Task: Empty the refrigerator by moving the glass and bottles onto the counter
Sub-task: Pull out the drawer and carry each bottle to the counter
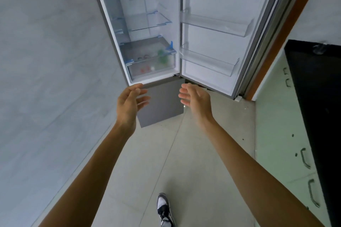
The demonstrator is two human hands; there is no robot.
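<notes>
Head view, steep and wide, with the edges bent. The refrigerator (pixel 147 24) stands ahead with its upper door (pixel 217 33) swung wide to the right, and the frame cuts off the tops of both. My left hand (pixel 129 101) and right hand (pixel 195 99) are raised in front of the grey lower door (pixel 160 107), just under the open compartment. The palms are turned toward each other, fingers apart and loosely bent, gripping nothing and touching nothing that I can see. Task's things: I cannot pick out a glass or a bottle with certainty. What I can see of contents sits low in the compartment, in and over the clear drawer (pixel 151 68). A green shape (pixel 162 56) at the drawer's right end is blurred through plastic. A red patch (pixel 144 69) with a pale spot beside it lies behind the drawer front. Whether any of these is a bottle, I cannot tell. Two dark rings further left on the drawer lid are too small to name. The black surface (pixel 313 107) runs along the right edge, partly cut off; a dim object (pixel 320 49) stands at its far end, too dark to identify. Pale cabinet fronts (pixel 276 134) with metal handles lie below it. One black-and-white shoe (pixel 165 210) shows on the tiled floor (pixel 147 162) at the bottom edge, its heel cut off. A grey wall (pixel 46 61) fills the left.
</notes>
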